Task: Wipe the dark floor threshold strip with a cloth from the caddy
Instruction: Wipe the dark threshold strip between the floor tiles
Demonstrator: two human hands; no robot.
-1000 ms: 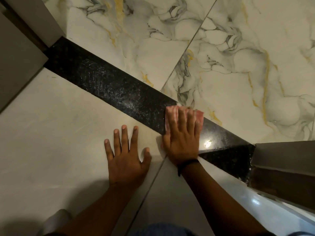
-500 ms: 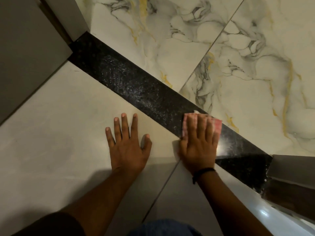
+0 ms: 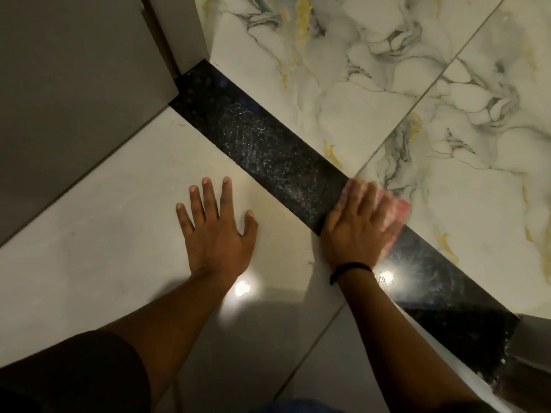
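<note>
The right hand [image 3: 356,226] presses a pink cloth [image 3: 398,211] flat on the dark strip [image 3: 268,150] at centre right, blurred. The left hand [image 3: 216,231] lies spread on plain tile. The strip runs open toward a door frame [image 3: 179,34] at upper left.

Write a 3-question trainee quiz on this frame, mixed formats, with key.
1. True or false: the left hand holds the cloth.
2. What does the right hand press the cloth against? A) the marble tile B) the dark strip C) the door frame
3. Fill in: the left hand lies flat, fingers spread, on the plain ___ tile beside the strip.

Key: 1 false, the left hand is bare and the pink cloth is under the right hand; 2 B; 3 light.
</note>
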